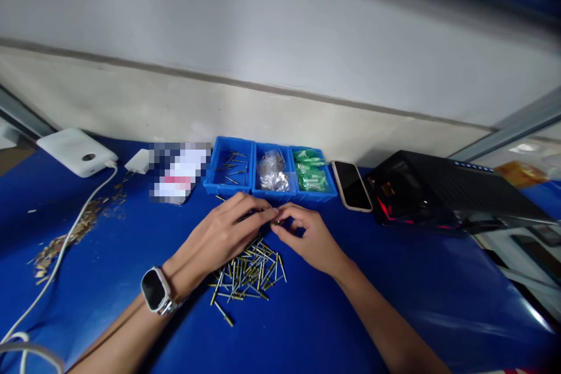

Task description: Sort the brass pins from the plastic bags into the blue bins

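My left hand (223,228) and my right hand (309,239) meet above the blue mat (131,257), their fingertips close together around a small metal pin (275,222). The pin is mostly hidden by my fingers. Just below my hands lies a loose pile of gold-and-dark metal pins (248,273), some crossing each other. A blue bin (218,169) beyond my left hand holds several similar pins. Next to it, a second blue bin (272,196) holds a clear bag of metal parts, and a third (318,197) holds green packets.
A smartphone (351,186) lies right of the bins, with a black device (438,190) beyond it. At left are a white power bank (76,152), its white cable (70,251), and scattered brass bits (74,234). A blurred paper (179,172) lies beside the bins.
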Demonstrator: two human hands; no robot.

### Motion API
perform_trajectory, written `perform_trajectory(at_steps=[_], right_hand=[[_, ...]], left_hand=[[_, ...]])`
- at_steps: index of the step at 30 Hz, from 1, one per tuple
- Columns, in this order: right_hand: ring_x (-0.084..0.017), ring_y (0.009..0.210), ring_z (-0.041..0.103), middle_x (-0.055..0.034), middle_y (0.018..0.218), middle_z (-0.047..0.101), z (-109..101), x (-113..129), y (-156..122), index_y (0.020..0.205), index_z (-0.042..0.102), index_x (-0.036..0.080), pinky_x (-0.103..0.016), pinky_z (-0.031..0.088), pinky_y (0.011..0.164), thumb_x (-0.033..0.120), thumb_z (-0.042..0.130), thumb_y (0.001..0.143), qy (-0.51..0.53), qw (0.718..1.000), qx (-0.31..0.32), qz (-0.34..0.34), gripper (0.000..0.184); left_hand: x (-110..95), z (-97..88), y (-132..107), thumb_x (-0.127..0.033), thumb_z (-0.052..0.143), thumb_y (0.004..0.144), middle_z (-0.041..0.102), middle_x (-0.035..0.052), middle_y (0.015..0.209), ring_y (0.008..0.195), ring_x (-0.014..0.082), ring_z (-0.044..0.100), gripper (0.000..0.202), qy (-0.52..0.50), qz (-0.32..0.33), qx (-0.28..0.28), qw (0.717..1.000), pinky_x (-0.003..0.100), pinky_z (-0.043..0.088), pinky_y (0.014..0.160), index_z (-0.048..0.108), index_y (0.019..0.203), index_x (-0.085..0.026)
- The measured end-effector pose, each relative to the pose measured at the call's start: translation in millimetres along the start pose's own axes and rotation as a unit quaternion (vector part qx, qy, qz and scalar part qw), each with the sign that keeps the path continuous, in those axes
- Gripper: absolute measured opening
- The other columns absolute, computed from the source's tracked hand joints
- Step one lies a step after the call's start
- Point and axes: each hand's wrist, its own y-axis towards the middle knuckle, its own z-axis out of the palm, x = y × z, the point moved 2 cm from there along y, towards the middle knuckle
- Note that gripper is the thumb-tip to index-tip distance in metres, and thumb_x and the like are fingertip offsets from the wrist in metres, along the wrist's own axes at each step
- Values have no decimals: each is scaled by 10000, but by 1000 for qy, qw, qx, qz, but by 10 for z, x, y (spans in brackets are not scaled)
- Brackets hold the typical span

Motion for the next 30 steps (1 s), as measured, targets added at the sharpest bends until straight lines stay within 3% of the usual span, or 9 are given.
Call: perform_trajectory(at_steps=[4, 7, 11, 14, 18, 23, 26, 30], right_hand=[[-107, 583, 588, 0, 730, 685, 22, 54, -10, 820, 680, 181, -228, 480, 532, 207, 678, 816, 92, 990, 26, 101, 26], [-80, 485, 544, -7, 714, 698, 27, 109, -28, 800, 677, 172, -211, 451, 464, 271, 699, 814, 135, 982, 37, 128, 102], [-82, 488, 554, -9, 681, 677, 24, 170, -64, 798, 667, 168, -210, 454, 474, 368, 625, 898, 143, 986, 19, 87, 227], [-93, 540, 575, 1, 684, 656, 7, 204, -87, 865, 667, 182, -209, 465, 505, 350, 575, 940, 113, 993, -17, 25, 206], [-110, 616, 604, 7, 712, 645, -3, 235, -99, 878, 646, 196, -221, 474, 559, 308, 562, 952, 61, 997, -32, -23, 159], [-113, 596, 584, 15, 685, 625, -15, 269, -99, 852, 627, 196, -234, 447, 558, 289, 556, 946, 8, 998, -53, -39, 150], [-112, 581, 571, 22, 664, 612, -22, 280, -96, 829, 611, 196, -235, 431, 548, 289, 568, 938, -8, 996, -75, -36, 149], [-111, 569, 556, 28, 645, 588, -19, 273, -85, 809, 597, 201, -243, 426, 550, 317, 549, 953, -21, 996, -82, -18, 191]], left_hand=[[-36, 34, 9, -134, 493, 995, 596, 94, 1204, 1029, 214, 539, 336, 23, 31, 15, 999, 356, 527, 805, 546, 1318, -212], [-13, 37, -2, -162, 514, 993, 629, 96, 1141, 989, 209, 559, 227, 10, 21, 5, 1000, 349, 531, 780, 616, 1195, -171], [46, 48, -32, -198, 559, 983, 684, 60, 1023, 920, 172, 602, 150, -71, -17, -28, 997, 337, 525, 803, 645, 1100, -165], [69, 84, -47, -215, 602, 963, 712, 24, 975, 871, 142, 643, 219, -137, -82, -54, 986, 298, 534, 783, 636, 1180, -213], [48, 148, -48, -233, 649, 930, 735, -12, 886, 759, 112, 686, 463, -240, -161, -66, 955, 248, 561, 726, 503, 1368, -259], [3, 195, -23, -225, 655, 913, 734, -8, 863, 774, 127, 705, 473, -337, -194, -82, 918, 257, 580, 741, 457, 1341, -249], [-20, 187, -17, -220, 649, 910, 727, -10, 848, 766, 134, 704, 460, -329, -194, -74, 921, 271, 588, 739, 440, 1320, -242], [34, 77, -23, -232, 649, 914, 737, 4, 903, 811, 147, 713, 411, -200, -195, -98, 955, 232, 581, 635, 496, 1295, -246]])
